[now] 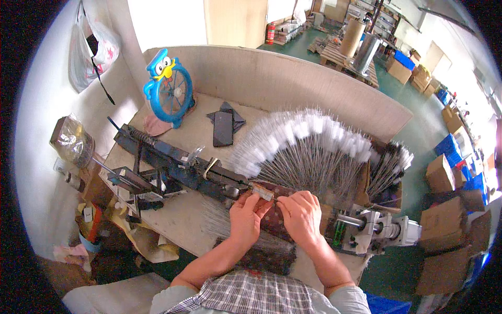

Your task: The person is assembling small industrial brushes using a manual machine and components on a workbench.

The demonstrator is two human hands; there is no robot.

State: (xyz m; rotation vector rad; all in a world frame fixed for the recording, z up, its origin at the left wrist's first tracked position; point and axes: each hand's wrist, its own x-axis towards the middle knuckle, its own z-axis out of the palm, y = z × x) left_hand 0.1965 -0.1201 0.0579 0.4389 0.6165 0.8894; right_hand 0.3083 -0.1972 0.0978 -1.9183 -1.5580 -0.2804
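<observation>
A thin wire brush (263,192) with a small white tuft sits at the front middle of the surface (193,131), where the long dark machine (178,167) meets a red dotted pad (272,217); the left hand (247,213) pinches it with closed fingertips while the right hand (300,214) lies curled, knuckles up, just beside, its grip hidden. This looks like feeding one brush into the machine, which calls for keeping the wire level. A fan of finished brushes (308,146) spreads behind, toward the far right corner.

The machine (172,165) looks like dark painted metal, the brushes (308,141) have thin wire stems with white fuzzy tips, and the table (193,125) is matt, pale board.
</observation>
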